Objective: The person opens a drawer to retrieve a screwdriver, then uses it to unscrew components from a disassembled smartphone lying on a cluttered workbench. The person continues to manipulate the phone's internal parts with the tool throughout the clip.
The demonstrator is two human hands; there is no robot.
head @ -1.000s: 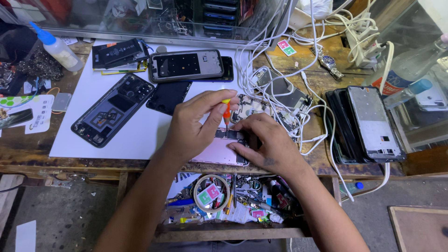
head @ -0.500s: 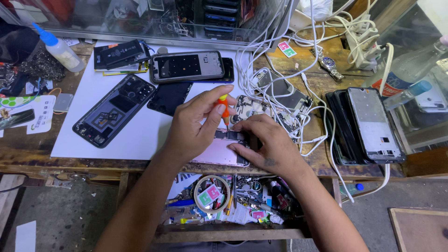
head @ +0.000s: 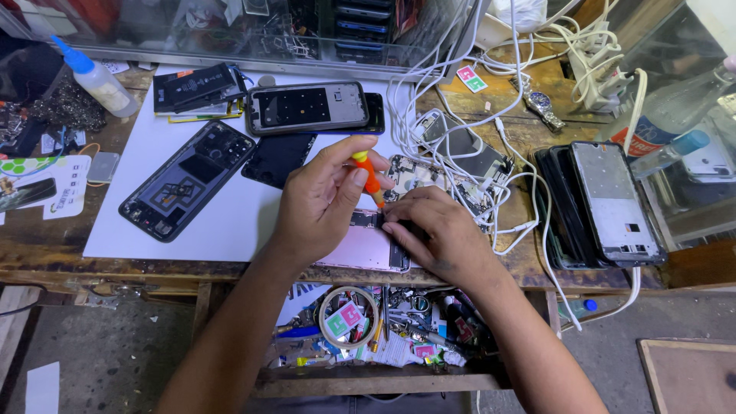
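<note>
Head view: orange screwdriver (head: 369, 178) is pinched between thumb and fingers of the left hand (head: 322, 203), tip set on the pink opened phone (head: 360, 245) at the bench edge. Phone is pressed down by the right hand (head: 441, 238), fingers flat, nothing gripped. Versus earlier, screwdriver is tilted slightly more upright. Phone's middle is hidden under both hands; screw not discernible.
</note>
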